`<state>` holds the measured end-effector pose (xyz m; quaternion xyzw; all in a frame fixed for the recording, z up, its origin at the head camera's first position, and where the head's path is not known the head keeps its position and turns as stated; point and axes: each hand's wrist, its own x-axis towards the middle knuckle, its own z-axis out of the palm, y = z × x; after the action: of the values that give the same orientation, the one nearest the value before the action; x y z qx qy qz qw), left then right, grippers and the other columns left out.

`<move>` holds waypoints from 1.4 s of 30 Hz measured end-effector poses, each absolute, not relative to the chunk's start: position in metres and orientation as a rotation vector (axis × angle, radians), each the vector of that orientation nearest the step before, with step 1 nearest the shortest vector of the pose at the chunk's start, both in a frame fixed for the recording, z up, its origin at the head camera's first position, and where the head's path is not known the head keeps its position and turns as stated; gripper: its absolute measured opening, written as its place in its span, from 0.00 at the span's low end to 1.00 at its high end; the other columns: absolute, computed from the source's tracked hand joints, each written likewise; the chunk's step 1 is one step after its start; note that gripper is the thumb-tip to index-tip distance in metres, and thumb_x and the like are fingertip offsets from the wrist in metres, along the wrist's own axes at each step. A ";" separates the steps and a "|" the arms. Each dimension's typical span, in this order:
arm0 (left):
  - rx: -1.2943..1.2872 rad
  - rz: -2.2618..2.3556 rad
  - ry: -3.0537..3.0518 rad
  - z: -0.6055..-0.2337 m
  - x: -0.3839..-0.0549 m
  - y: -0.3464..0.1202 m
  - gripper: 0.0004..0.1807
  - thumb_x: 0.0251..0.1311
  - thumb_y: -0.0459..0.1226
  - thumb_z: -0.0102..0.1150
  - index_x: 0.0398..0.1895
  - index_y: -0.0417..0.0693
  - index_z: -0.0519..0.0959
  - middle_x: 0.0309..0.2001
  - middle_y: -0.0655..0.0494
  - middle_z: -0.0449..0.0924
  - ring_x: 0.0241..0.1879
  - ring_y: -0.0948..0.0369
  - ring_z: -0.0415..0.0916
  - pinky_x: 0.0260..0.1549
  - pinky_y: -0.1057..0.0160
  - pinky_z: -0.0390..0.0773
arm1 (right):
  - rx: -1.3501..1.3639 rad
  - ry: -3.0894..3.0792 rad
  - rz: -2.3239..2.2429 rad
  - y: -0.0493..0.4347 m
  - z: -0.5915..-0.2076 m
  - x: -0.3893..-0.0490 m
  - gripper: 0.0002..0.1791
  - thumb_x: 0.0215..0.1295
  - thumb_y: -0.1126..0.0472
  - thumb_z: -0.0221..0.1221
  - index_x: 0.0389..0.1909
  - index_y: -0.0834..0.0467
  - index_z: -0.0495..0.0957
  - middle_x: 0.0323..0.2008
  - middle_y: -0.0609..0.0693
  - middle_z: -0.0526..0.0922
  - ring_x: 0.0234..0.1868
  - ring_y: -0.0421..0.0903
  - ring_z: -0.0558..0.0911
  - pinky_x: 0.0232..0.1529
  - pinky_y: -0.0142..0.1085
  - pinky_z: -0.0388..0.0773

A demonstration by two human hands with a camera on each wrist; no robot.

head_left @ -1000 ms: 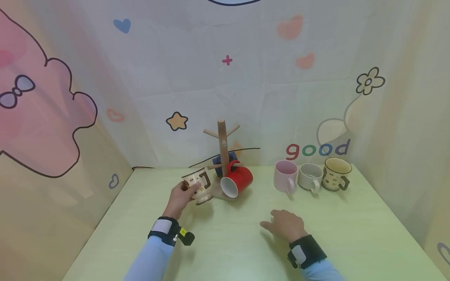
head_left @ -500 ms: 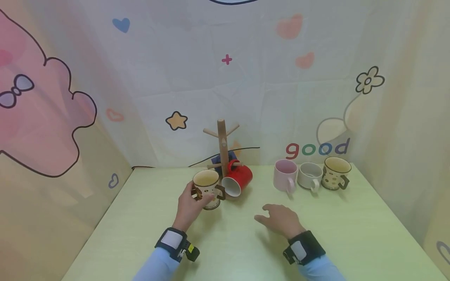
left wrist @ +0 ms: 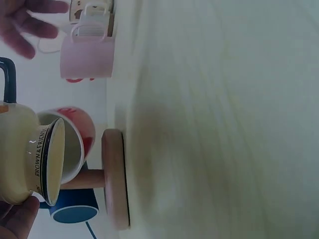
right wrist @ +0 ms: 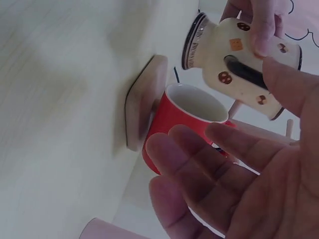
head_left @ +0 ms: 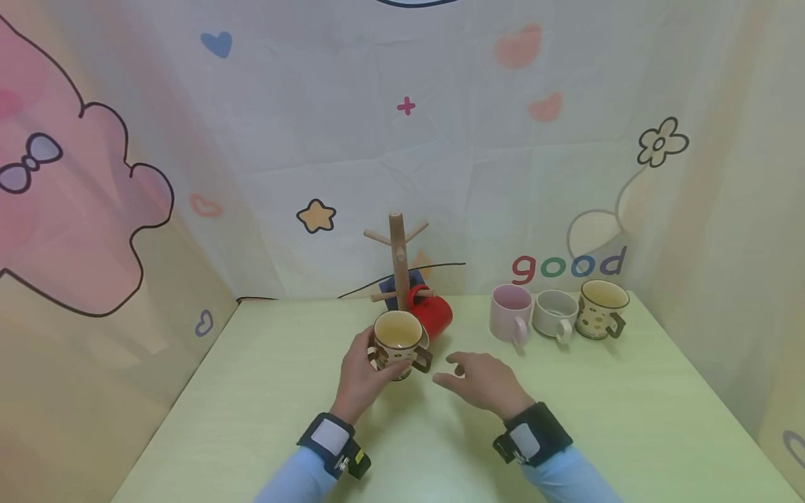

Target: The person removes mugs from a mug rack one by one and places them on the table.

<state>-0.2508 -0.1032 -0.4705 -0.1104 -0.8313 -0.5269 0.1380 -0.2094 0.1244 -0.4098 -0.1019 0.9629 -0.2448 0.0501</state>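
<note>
"What does the left hand (head_left: 365,377) have?"

"The cream mug (head_left: 397,335); thumb and fingers curl round its body and hold it above the worktop (head_left: 251,405), roughly upright, in front of the red mug (head_left: 439,316) on the wooden rack (head_left: 399,258)."

"And the right hand (head_left: 484,384)?"

"Spread, with the fingers a little bent and the thumb well apart from them; it is near the cream mug's dark handle (head_left: 423,360); the thumb overlaps that handle in the right wrist view, and I cannot tell whether they touch."

"Any writing?"

"Round the cream mug's foot, the left wrist view shows BROWN & FRIENDS in dark capitals, the end faint where the surface curves away; on the backdrop (head_left: 352,105), 'good' stands in coloured letters, above the pink mug (head_left: 508,314), the white mug (head_left: 552,320) and the patterned mug (head_left: 594,318)."
</note>
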 end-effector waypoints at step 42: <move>-0.590 -1.363 -2.497 -0.468 -0.245 -0.083 0.50 0.46 0.50 0.78 0.72 0.54 0.61 0.62 0.56 0.71 0.58 0.56 0.71 0.54 0.50 0.77 | -0.440 2.952 -1.146 0.110 -0.411 -0.207 0.07 0.69 0.61 0.60 0.32 0.58 0.83 0.21 0.46 0.74 0.25 0.45 0.71 0.27 0.37 0.70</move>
<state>-0.2447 -0.0827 -0.4679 -0.2017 -0.8535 -0.4659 0.1176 -0.2068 0.1101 -0.4110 -0.1376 0.9230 -0.3582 -0.0276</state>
